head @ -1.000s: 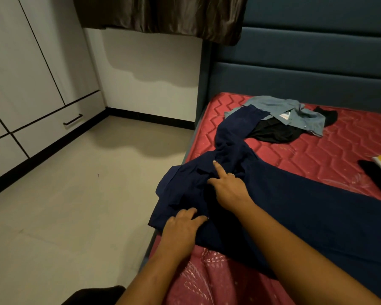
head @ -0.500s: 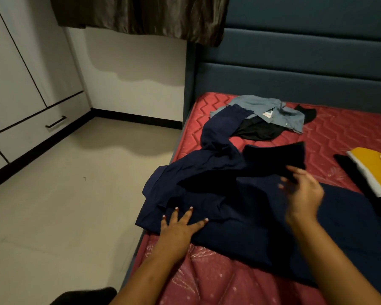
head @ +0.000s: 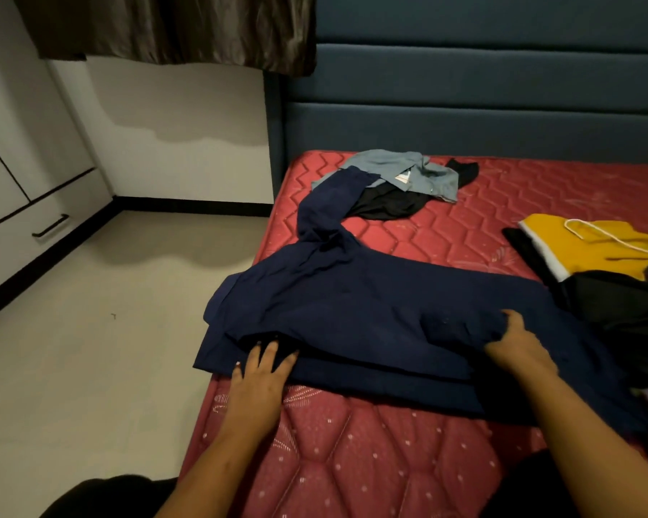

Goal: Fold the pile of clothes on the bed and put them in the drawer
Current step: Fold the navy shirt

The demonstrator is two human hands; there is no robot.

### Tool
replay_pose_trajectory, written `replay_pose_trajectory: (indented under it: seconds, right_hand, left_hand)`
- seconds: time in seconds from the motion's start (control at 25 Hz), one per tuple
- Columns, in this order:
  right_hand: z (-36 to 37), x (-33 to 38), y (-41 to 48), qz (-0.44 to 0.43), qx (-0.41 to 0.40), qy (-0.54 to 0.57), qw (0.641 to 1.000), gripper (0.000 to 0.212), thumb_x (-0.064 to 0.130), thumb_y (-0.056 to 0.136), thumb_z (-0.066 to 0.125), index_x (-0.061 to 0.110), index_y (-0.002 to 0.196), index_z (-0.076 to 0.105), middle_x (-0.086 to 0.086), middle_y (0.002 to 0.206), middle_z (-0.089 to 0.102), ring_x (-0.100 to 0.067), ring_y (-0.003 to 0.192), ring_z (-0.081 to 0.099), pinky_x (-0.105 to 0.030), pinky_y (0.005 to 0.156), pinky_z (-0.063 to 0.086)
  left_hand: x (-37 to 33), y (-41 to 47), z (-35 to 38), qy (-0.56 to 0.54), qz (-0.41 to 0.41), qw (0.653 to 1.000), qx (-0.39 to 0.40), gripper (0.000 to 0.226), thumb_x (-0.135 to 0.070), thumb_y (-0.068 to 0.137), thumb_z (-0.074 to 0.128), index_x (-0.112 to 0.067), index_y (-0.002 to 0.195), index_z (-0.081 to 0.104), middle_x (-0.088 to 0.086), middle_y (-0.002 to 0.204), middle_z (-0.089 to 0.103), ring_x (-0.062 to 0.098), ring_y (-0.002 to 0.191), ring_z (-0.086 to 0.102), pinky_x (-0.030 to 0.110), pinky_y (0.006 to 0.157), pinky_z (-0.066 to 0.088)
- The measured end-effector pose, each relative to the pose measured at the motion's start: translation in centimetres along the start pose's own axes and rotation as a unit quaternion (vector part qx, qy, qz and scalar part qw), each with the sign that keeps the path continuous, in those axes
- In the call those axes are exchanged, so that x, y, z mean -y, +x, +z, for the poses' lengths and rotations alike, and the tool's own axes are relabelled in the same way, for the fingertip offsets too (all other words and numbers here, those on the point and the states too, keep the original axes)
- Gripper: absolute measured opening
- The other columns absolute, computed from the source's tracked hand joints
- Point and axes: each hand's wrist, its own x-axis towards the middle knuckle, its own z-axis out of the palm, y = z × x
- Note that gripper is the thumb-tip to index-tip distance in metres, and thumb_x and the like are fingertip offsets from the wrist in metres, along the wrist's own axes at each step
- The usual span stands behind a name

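1. Navy garment [head: 371,312]: spread flat on the red mattress [head: 352,461] near its left edge. One narrow length trails up to the grey-blue shirt [head: 423,173].
2. Left hand [head: 260,375]: fingers straight and splayed, tips tucked under the navy garment's upper fold.
3. Right hand [head: 517,343]: fingers curled, gripping a bunch of the navy garment's top layer.
4. Drawer [head: 34,226]: closed, across the floor.

A brown curtain [head: 173,28] hangs above the pale floor [head: 109,330].
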Motion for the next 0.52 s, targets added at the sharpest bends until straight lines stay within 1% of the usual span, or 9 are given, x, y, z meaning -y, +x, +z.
replay_pose_trajectory:
  seconds: [0.04,0.08,0.12,0.2,0.24,0.28,0.36,0.44,0.52]
  right_hand:
    - [0.1,0.4,0.2,-0.033,0.019,-0.019,0.999,0.073,0.034,0.087,0.058,0.036,0.146,0.016,-0.018,0.14,0.039,-0.041,0.119,0.047,-0.045,0.096,0.041]
    - [0.3,0.6,0.5,-0.07,0.05,-0.016,0.996,0.076,0.028,0.084,0.061,0.037,0.147,0.019,-0.018,0.141,0.036,-0.041,0.12,0.046,-0.045,0.099,0.042]
    - [0.6,0.8,0.9,-0.099,0.094,0.0,0.991,0.084,0.018,0.08,0.065,0.037,0.148,0.02,-0.019,0.143,0.033,-0.041,0.121,0.046,-0.045,0.1,0.043]
    - [1.1,0.9,1.6,-0.129,0.165,0.021,0.978,0.102,0.006,0.069,0.072,0.04,0.149,0.019,-0.018,0.146,0.031,-0.039,0.124,0.045,-0.043,0.099,0.045]
    - [1.4,1.0,1.9,-0.135,0.166,0.029,0.977,0.107,0.006,0.066,0.075,0.041,0.149,0.018,-0.017,0.146,0.031,-0.039,0.125,0.044,-0.043,0.1,0.045]
    - [1.8,1.0,2.2,-0.134,0.142,0.057,0.979,0.107,0.008,0.066,0.078,0.041,0.149,0.019,-0.017,0.146,0.033,-0.039,0.125,0.044,-0.042,0.101,0.045]
    - [2.4,1.2,2.8,-0.118,0.073,0.185,0.973,0.092,0.006,0.07,0.079,0.032,0.146,0.033,-0.018,0.138,0.042,-0.036,0.121,0.049,-0.037,0.099,0.045]
    - [2.5,1.7,3.2,-0.093,0.035,0.316,0.944,0.072,0.001,0.073,0.076,0.025,0.136,0.049,-0.013,0.129,0.051,-0.031,0.114,0.054,-0.035,0.094,0.048]
    - [1.5,1.7,3.5,-0.078,-0.031,0.409,0.909,0.06,-0.003,0.073,0.074,0.025,0.123,0.059,-0.01,0.125,0.056,-0.026,0.108,0.057,-0.032,0.092,0.049]
  left_hand:
    - [-0.3,0.0,0.0,-0.002,0.019,0.999,-0.033,0.076,0.002,0.066,0.076,-0.023,0.134,0.054,0.011,0.149,0.033,0.035,0.133,0.032,0.057,0.091,0.048]
    - [-0.6,0.1,0.2,-0.003,0.036,0.997,-0.067,0.069,-0.001,0.057,0.082,-0.018,0.122,0.064,0.011,0.145,0.038,0.035,0.127,0.037,0.054,0.079,0.055]
    - [-1.0,0.3,0.2,-0.011,0.044,0.996,-0.081,0.063,-0.005,0.055,0.084,-0.017,0.115,0.068,0.011,0.144,0.039,0.035,0.125,0.039,0.051,0.071,0.057]
    - [-2.4,0.9,0.2,-0.033,0.047,0.996,-0.073,0.052,-0.013,0.061,0.08,-0.019,0.112,0.069,0.008,0.15,0.033,0.036,0.13,0.034,0.051,0.069,0.057]
    - [-3.2,1.2,0.2,-0.047,0.038,0.996,-0.068,0.048,-0.015,0.065,0.074,-0.02,0.113,0.069,0.007,0.154,0.027,0.037,0.133,0.029,0.054,0.07,0.056]
    - [-3.7,1.4,0.3,-0.059,0.027,0.995,-0.07,0.044,-0.019,0.07,0.066,-0.021,0.113,0.069,0.006,0.157,0.02,0.037,0.137,0.024,0.058,0.072,0.054]
    - [-4.4,1.9,0.1,-0.084,0.01,0.993,-0.085,0.04,-0.035,0.081,0.046,-0.02,0.111,0.069,0.004,0.16,0.011,0.039,0.141,0.017,0.06,0.077,0.051]
    - [-5.3,2.6,-0.8,-0.076,0.012,0.994,-0.076,0.061,-0.061,0.088,0.03,-0.018,0.103,0.07,0.002,0.161,0.012,0.04,0.14,0.022,0.054,0.076,0.052]
    - [-6.2,3.4,-1.7,-0.056,0.003,0.997,-0.047,0.091,-0.083,0.079,0.004,-0.018,0.095,0.066,-0.005,0.161,0.014,0.031,0.134,0.031,0.041,0.072,0.052]
